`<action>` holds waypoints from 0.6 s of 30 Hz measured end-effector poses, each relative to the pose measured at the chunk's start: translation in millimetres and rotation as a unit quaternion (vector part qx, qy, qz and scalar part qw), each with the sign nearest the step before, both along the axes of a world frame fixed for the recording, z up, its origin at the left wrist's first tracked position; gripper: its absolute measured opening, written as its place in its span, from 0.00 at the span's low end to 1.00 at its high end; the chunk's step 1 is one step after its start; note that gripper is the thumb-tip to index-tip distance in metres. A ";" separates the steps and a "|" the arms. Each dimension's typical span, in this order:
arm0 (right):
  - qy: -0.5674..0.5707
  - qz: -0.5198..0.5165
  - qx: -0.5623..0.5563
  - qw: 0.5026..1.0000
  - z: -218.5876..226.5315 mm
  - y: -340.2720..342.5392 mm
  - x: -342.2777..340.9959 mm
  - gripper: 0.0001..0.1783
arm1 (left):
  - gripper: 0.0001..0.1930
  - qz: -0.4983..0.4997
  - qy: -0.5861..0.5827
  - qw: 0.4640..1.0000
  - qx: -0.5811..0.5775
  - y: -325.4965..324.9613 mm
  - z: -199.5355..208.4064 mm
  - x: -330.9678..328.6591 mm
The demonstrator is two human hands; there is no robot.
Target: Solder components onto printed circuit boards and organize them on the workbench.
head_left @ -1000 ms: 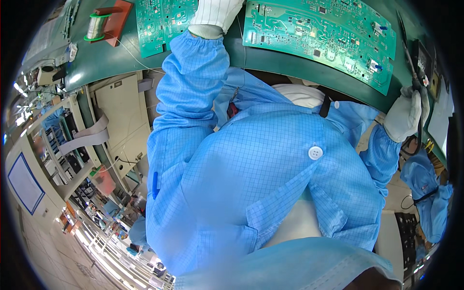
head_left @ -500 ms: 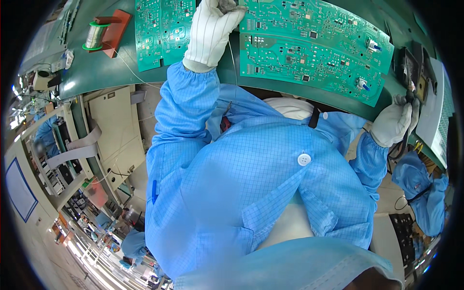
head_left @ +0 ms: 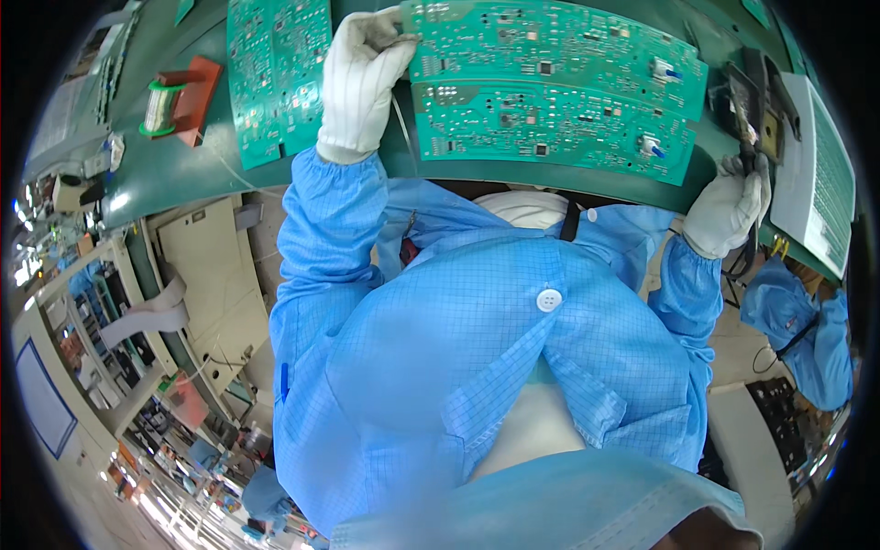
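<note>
An upper circuit board (head_left: pixel 559 46) and a lower circuit board (head_left: pixel 550 133) lie together in the upper middle of the frame. A second ago the top edge cut off the fingers of the left hand (head_left: pixel 359 87); now they show beside the upper board's left end, seemingly closed on a pale wire (head_left: pixel 403 126), so attention appears to sit there. Farther right, the right hand (head_left: pixel 724 209) keeps its fingers wrapped round a dark-handled tool (head_left: pixel 750 147). A wire spool (head_left: pixel 159 110) stands upper left on the counter (head_left: pixel 165 174).
</note>
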State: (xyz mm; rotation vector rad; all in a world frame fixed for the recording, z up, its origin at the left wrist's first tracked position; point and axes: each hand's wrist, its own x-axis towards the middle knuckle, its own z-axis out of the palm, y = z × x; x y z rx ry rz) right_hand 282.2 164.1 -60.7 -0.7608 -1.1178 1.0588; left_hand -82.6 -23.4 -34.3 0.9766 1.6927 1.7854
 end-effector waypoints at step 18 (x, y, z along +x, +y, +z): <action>-0.590 -0.148 0.055 0.792 61.5 142.2 111.0 0.17 | 0.12 -0.005 0.096 0.995 0.018 -5.8 -16.2 -11.9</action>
